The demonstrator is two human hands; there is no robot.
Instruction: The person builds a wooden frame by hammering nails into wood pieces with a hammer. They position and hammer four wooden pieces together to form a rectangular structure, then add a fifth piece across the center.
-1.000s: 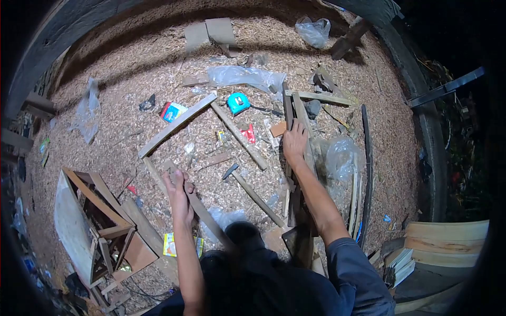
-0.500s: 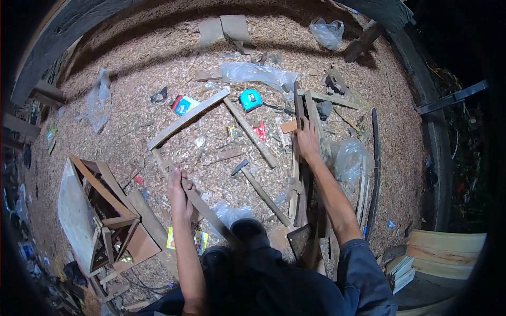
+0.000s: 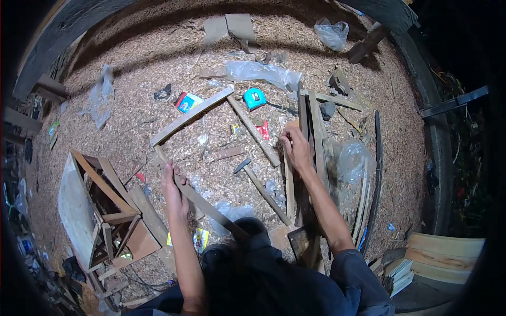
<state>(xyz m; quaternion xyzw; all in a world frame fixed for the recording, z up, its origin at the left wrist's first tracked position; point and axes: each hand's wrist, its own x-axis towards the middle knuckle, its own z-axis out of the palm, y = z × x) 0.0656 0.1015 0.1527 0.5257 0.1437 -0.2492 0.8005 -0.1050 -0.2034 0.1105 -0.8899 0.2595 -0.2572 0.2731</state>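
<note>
My left hand [image 3: 175, 188] is wrapped round a wooden strip [image 3: 208, 209], one leg of a three-sided frame. The frame's crosspiece [image 3: 192, 116] and far leg [image 3: 254, 131] lie over the shavings. My right hand [image 3: 298, 150], its fingers curled and pinched together, is over the left side of several long wooden strips [image 3: 318, 124]. What its fingertips hold, if anything, I cannot make out. Between the hands lies a hammer [image 3: 263, 189] with a wooden handle. Beyond the frame sits a turquoise tape measure [image 3: 254, 98].
A wooden box-like frame [image 3: 100, 210] stands at the left. Clear plastic bags [image 3: 354, 160] and plastic sheeting [image 3: 263, 73] lie about. Curved boards [image 3: 445, 258] rest at lower right. Wood shavings [image 3: 132, 95] cover the ground, and beams border the area.
My right hand has drawn slightly left and towards me, off the top of the strips, and its fingers have curled in. My left hand keeps its grip; the view has shifted a little.
</note>
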